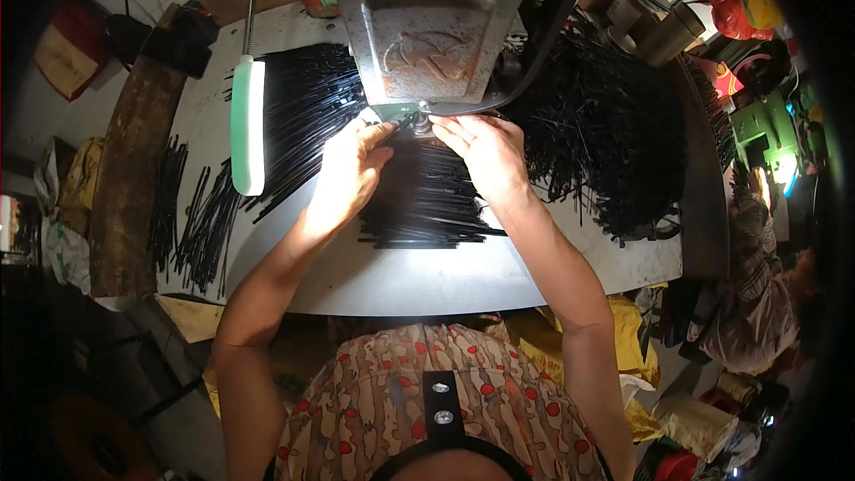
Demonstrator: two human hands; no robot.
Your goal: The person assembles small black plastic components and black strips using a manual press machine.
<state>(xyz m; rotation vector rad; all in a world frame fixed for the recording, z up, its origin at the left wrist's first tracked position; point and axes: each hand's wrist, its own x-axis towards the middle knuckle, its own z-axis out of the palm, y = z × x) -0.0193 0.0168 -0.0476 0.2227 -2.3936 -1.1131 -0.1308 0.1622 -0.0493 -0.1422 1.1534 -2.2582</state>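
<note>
Both of my hands are raised to the working point (422, 124) under a grey metal machine head (429, 49) with rust-stained raised relief on its front. My left hand (350, 160) is closed in a pinch just left of that point. A thin black rod (405, 119) seems to be between its fingertips. On the other side, my right hand (488, 150) has its fingers pressed together near the small metal tool. What they hold, if anything, is too small to make out. Below and between my hands lies a stack of thin black rods (427, 205).
More black rods lie on the pale tabletop (356, 281), in a left bundle (298, 116) and a tangled right heap (614, 134). A lit green-and-white lamp (248, 125) hangs at left. A curved black lever (543, 44) comes down at right. Another person's arm (757, 205) works at a green machine (766, 129).
</note>
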